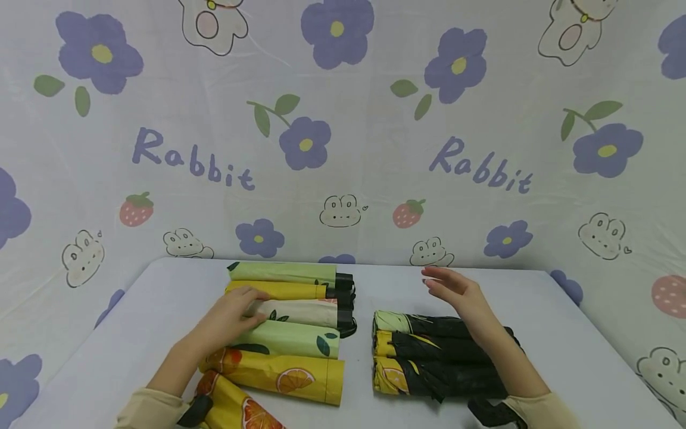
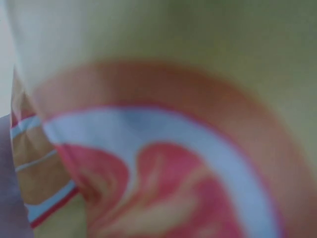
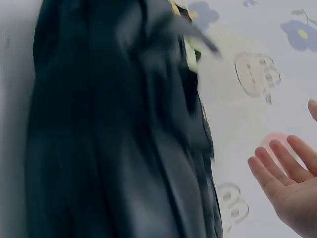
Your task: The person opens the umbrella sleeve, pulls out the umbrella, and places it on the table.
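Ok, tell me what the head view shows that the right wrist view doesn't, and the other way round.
Only the head view shows the left grip, resting on a whitish roll among green and yellow rolls.

Only the right wrist view shows the palm side of the right grip and a blurred close-up of the dark bundles.

Both show the right grip, holding nothing, the dark bundles in some form, and the printed backdrop with its purple flowers.
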`<state>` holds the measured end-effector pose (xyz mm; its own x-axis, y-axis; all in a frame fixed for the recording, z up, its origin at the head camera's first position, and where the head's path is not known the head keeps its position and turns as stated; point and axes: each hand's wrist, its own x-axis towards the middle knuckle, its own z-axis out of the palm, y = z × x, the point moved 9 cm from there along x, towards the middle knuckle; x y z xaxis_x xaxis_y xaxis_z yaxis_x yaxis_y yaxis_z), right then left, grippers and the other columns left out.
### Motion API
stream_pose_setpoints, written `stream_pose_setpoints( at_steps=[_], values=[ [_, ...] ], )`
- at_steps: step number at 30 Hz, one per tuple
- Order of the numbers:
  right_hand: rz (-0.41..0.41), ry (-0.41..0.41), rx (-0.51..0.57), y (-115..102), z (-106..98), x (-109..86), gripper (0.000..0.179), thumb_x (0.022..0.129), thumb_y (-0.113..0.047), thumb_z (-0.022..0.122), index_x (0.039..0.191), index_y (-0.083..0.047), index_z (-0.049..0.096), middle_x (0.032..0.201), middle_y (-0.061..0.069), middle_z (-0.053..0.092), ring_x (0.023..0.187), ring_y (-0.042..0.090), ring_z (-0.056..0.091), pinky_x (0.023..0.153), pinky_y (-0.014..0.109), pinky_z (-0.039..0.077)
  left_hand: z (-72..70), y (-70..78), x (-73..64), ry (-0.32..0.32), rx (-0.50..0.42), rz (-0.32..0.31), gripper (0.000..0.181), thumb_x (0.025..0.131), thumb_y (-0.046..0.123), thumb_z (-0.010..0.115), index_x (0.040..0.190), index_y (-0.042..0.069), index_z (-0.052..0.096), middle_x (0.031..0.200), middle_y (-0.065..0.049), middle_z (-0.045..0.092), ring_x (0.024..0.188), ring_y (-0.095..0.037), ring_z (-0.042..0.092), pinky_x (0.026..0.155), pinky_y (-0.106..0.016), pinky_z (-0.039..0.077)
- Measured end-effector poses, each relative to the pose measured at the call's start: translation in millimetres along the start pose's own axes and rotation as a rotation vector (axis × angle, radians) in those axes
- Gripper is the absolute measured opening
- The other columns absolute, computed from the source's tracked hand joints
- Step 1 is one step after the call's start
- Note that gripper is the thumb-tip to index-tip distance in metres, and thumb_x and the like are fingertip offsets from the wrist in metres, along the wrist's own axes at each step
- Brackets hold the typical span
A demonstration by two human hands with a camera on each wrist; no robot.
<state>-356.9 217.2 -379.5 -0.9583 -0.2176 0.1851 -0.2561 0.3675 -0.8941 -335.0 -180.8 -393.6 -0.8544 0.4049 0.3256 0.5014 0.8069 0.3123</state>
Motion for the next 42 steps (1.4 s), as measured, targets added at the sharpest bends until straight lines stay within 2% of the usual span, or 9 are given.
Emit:
stream_pose_setpoints(
  at_steps=[5, 8, 11, 19, 23, 30, 42],
  values=[
    [0.001, -0.056, 0.047, -7.0, 27.9, 5.1, 0.050, 0.099, -0.034, 0.056, 0.141, -0.008, 0.049, 0.143, 0.014, 0.053, 0.122, 0.014, 0.060, 0.108, 0.047, 0.044, 0.4, 0.7, -0.6, 0.021, 0.044, 0.004, 0.030, 0.090, 0.016, 0.070, 0.119, 0.008, 0.065, 0.114, -0.009, 0.068, 0.109, -0.029, 0.063, 0.094, -0.047, 0.051],
    [0.008, -0.098, 0.097, -10.1, 44.1, 8.2, 0.050, 0.099, -0.031, 0.057, 0.142, -0.006, 0.048, 0.143, 0.017, 0.053, 0.127, 0.028, 0.057, 0.107, 0.045, 0.045, -0.2, 0.5, -0.9, 0.027, 0.054, -0.001, 0.031, 0.089, 0.018, 0.071, 0.119, 0.008, 0.065, 0.114, -0.009, 0.068, 0.109, -0.029, 0.063, 0.094, -0.048, 0.051],
    [0.026, -0.141, 0.139, -12.1, 58.9, 12.2, 0.049, 0.099, -0.029, 0.056, 0.142, -0.005, 0.048, 0.144, 0.019, 0.050, 0.131, 0.035, 0.053, 0.107, 0.046, 0.045, -0.7, 0.4, -1.1, 0.028, 0.054, -0.006, 0.033, 0.089, 0.019, 0.072, 0.119, 0.008, 0.066, 0.114, -0.009, 0.068, 0.109, -0.030, 0.063, 0.094, -0.048, 0.051],
    [0.111, -0.223, 0.147, -16.2, 93.5, 22.2, 0.049, 0.097, -0.031, 0.059, 0.140, -0.009, 0.050, 0.143, 0.016, 0.052, 0.128, 0.030, 0.055, 0.106, 0.043, 0.047, -2.1, 0.5, -0.8, 0.046, 0.052, 0.001, 0.037, 0.085, 0.019, 0.076, 0.118, 0.008, 0.066, 0.112, -0.009, 0.068, 0.106, -0.029, 0.064, 0.091, -0.049, 0.051],
    [0.142, -0.241, 0.131, -20.2, 107.4, 25.3, 0.049, 0.095, -0.029, 0.063, 0.139, -0.008, 0.052, 0.140, 0.016, 0.055, 0.126, 0.033, 0.057, 0.105, 0.045, 0.047, -2.7, 0.6, -1.0, 0.049, 0.057, 0.003, 0.038, 0.084, 0.019, 0.077, 0.118, 0.008, 0.066, 0.112, -0.009, 0.068, 0.106, -0.029, 0.063, 0.091, -0.050, 0.051],
    [0.190, -0.253, 0.014, -20.9, 127.9, 31.6, 0.049, 0.093, -0.030, 0.066, 0.135, -0.005, 0.056, 0.131, 0.012, 0.063, 0.124, 0.027, 0.058, 0.109, 0.050, 0.042, -1.5, -1.0, -1.1, 0.050, 0.065, -0.001, 0.039, 0.082, 0.020, 0.078, 0.117, 0.008, 0.066, 0.110, -0.009, 0.068, 0.104, -0.029, 0.064, 0.091, -0.049, 0.051],
    [0.163, -0.277, -0.099, -16.3, 145.3, 36.3, 0.041, 0.091, -0.027, 0.069, 0.124, -0.003, 0.064, 0.123, 0.013, 0.067, 0.117, 0.026, 0.062, 0.100, 0.045, 0.049, 2.6, -2.4, -0.1, 0.031, 0.065, -0.013, 0.039, 0.082, 0.021, 0.078, 0.118, 0.009, 0.066, 0.111, -0.008, 0.069, 0.106, -0.029, 0.063, 0.091, -0.050, 0.050]
  ],
)
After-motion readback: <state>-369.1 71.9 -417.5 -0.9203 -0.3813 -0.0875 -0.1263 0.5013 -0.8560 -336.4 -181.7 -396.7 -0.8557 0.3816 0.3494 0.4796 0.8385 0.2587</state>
